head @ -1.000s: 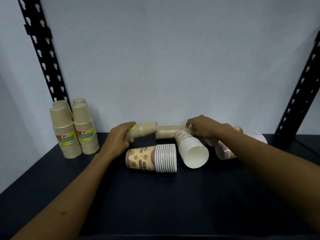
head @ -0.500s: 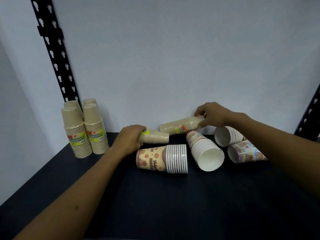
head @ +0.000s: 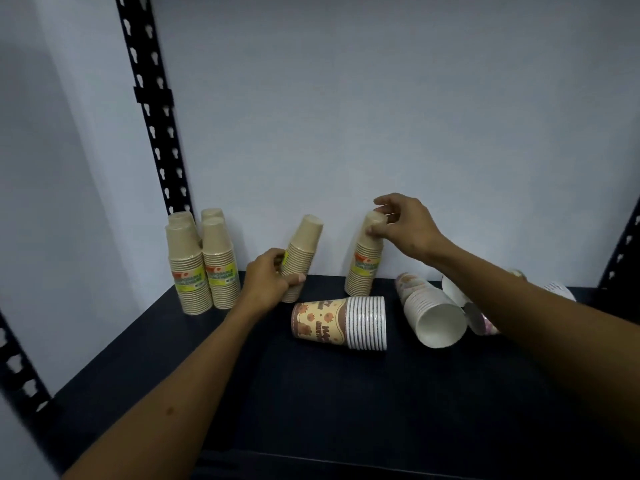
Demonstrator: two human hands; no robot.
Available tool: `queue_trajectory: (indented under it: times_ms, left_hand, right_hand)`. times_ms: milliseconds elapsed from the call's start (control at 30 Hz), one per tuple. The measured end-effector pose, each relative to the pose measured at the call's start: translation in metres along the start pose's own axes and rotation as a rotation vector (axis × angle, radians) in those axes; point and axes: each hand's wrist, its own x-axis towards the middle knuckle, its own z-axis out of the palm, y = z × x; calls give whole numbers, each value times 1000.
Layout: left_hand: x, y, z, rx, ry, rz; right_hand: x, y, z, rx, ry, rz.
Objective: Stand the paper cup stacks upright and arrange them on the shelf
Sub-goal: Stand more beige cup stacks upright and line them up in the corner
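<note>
On the shelf (head: 346,393), the left hand (head: 268,280) grips a tan stack (head: 302,256), tilted, just left of the printed stack (head: 341,322) lying flat. The right hand (head: 403,225) pinches the top of another tan stack (head: 367,259), nearly upright behind the printed one.

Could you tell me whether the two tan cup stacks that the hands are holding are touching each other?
Apart. The head view shows wall and dark shelf between the left-held tan stack and the right-held tan stack.
</note>
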Motion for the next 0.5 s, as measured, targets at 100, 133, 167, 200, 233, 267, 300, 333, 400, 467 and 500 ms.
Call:
queue_trajectory:
  times_ms: [100, 133, 167, 200, 233, 267, 300, 333, 400, 467, 500]
  left_hand:
    - [-10, -7, 1, -137, 17, -60]
    - [-13, -10, 1, -167, 27, -81]
    - [-15, -13, 3, -199, 38, -94]
    - [-18, -16, 5, -227, 50, -104]
    - [-20, -17, 6, -244, 63, -105]
    - [-22, -18, 8, -254, 82, -102]
    - [-22, -19, 10, -257, 102, -98]
    - [-23, -21, 12, -256, 119, -93]
    - [-26, -22, 13, -235, 149, -81]
    - [-27, -23, 12, -203, 160, -62]
    - [-27, -23, 12, -194, 148, -58]
  right_hand:
    - [-4, -4, 15, 18, 27, 5]
    - [-6, -5, 20, 22, 32, 8]
    - [-8, -4, 25, 37, 31, 14]
    - [-9, -3, 30, 62, 23, 27]
    - [-11, -2, 34, 84, 17, 43]
    - [-12, 0, 38, 101, 19, 60]
    - [-13, 1, 40, 117, 28, 78]
    - [-14, 2, 41, 134, 39, 96]
    - [-14, 3, 42, 150, 56, 111]
    - [-15, 4, 42, 141, 22, 116]
    - [-17, 5, 42, 128, -28, 130]
